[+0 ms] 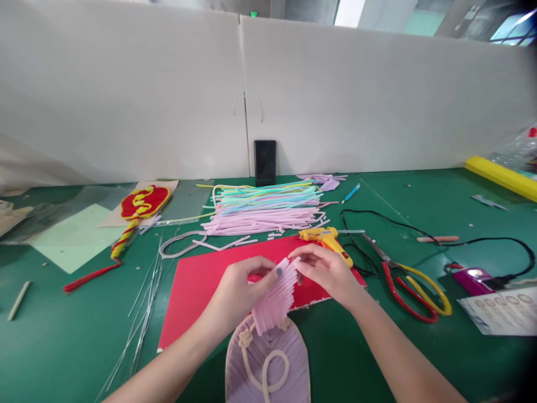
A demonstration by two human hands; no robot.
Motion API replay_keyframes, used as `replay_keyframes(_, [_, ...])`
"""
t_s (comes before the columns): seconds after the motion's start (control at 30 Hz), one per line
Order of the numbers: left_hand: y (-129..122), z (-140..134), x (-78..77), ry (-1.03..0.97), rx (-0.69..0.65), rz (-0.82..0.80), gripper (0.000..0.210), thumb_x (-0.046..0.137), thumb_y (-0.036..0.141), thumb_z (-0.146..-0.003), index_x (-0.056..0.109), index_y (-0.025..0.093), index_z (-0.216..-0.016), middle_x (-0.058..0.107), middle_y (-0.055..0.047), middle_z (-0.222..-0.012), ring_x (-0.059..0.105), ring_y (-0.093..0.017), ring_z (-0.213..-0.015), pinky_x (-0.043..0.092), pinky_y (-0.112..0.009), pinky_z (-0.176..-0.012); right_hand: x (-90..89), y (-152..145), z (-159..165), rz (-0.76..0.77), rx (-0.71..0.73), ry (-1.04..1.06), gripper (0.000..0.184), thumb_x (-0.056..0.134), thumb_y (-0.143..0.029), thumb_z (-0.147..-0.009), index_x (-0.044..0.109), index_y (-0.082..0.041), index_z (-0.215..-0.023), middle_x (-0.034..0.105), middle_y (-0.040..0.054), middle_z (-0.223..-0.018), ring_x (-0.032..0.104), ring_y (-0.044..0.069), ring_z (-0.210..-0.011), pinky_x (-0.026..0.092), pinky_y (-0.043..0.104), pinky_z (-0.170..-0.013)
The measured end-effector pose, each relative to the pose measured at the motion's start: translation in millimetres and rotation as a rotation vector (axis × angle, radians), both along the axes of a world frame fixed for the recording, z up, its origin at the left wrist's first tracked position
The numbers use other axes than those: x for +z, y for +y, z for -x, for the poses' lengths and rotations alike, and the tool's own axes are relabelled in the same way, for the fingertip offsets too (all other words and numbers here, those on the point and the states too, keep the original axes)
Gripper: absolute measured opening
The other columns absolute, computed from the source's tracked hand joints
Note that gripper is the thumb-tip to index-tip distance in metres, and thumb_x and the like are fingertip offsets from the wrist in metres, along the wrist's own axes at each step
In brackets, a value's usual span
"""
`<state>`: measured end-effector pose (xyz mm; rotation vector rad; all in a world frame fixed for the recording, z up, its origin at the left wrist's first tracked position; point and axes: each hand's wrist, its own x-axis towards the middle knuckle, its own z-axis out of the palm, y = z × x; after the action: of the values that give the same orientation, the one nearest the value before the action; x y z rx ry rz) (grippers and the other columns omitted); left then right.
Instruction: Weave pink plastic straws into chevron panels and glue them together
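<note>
A pale pink panel of pipe cleaners, laid side by side in slanting rows, is held up over the red sheet. My left hand grips its left edge, thumb in front. At its upper right corner the fingers of my right hand pinch the pipe cleaner ends. Just below the panel lies a lavender oval piece with a cream border and a looped cream cord. The panel's lower end overlaps the top of this oval; whether they touch I cannot tell.
Pastel pipe cleaners lie piled behind the red sheet. A yellow glue gun and scissors are to the right, with a black cable. Thin wires and a red-yellow fan lie left. A phone leans on the partition.
</note>
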<state>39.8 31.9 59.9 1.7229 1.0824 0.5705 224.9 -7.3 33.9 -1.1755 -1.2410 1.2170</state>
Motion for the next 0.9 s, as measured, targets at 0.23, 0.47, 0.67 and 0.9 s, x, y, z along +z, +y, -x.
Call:
replay_keyframes(0.23, [0.7, -1.4, -3.8, -0.026, -0.031, 0.062, 0.016, 0.055, 0.025, -0.076, 0.064, 0.018, -0.087, 0.069, -0.002, -0.081, 0.061, -0.016, -0.076, 0.045, -0.024, -0.071, -4.3, 1.3, 0.5, -0.025, -0.081, -0.021, 0.011, 0.065, -0.031, -0.073, 0.063, -0.020, -0.076, 0.063, -0.0016, -0.070, 0.062, 0.012, -0.061, 0.052, 0.024, -0.062])
replay_keyframes(0.47, [4.8, 0.0, -3.4, -0.079, 0.042, 0.110, 0.028, 0.060, 0.028, -0.073, 0.060, 0.017, -0.099, 0.068, -0.006, -0.091, 0.061, -0.018, -0.084, 0.046, -0.027, -0.074, -0.4, -0.1, -0.5, -0.069, -0.151, -0.085, 0.012, 0.065, -0.032, -0.073, 0.062, -0.021, -0.076, 0.065, -0.0010, -0.070, 0.063, 0.013, -0.063, 0.053, 0.025, -0.064])
replay_keyframes(0.67, [7.9, 3.0, -5.3, -0.115, 0.076, 0.076, 0.024, 0.062, 0.033, -0.072, 0.061, 0.017, -0.090, 0.065, -0.003, -0.086, 0.059, -0.016, -0.078, 0.045, -0.024, -0.067, 3.6, 0.8, 0.1, -0.081, -0.324, -0.012, 0.016, 0.069, -0.035, -0.069, 0.061, -0.020, -0.071, 0.064, -0.0011, -0.063, 0.062, 0.015, -0.056, 0.054, 0.029, -0.061])
replay_keyframes(0.9, [9.2, 2.6, -4.1, -0.195, 0.145, 0.188, 0.029, 0.065, 0.039, -0.068, 0.064, 0.015, -0.084, 0.065, -0.002, -0.076, 0.058, -0.015, -0.069, 0.043, -0.022, -0.058, -0.6, 2.7, 5.9, -0.059, -0.313, 0.110, 0.014, 0.072, -0.035, -0.065, 0.065, -0.023, -0.068, 0.062, -0.0019, -0.060, 0.061, 0.015, -0.052, 0.054, 0.031, -0.056])
